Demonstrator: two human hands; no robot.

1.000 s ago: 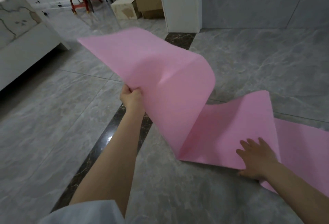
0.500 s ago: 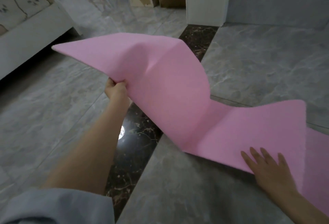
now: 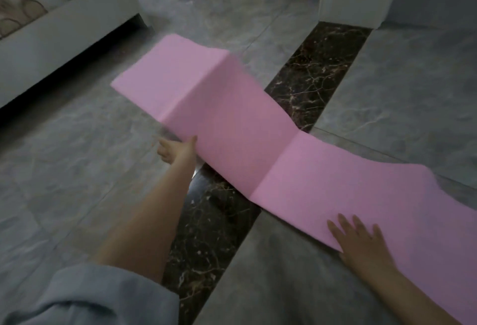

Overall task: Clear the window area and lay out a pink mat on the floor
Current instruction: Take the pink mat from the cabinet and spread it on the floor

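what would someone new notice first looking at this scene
The pink mat stands out first, a long creased strip running from the centre of the grey floor toward the lower right and not yet flat. Next come the two hands: the left hand at the mat's near edge in the middle, fingers straight, and the right hand spread flat on the mat at lower right. A dark marble band crosses the floor under the mat.

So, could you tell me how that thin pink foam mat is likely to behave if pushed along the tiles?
The thin pink foam mat probably buckles rather than slides: it humps at its creases. It seems light. The right hand pressing flat likely anchors it.
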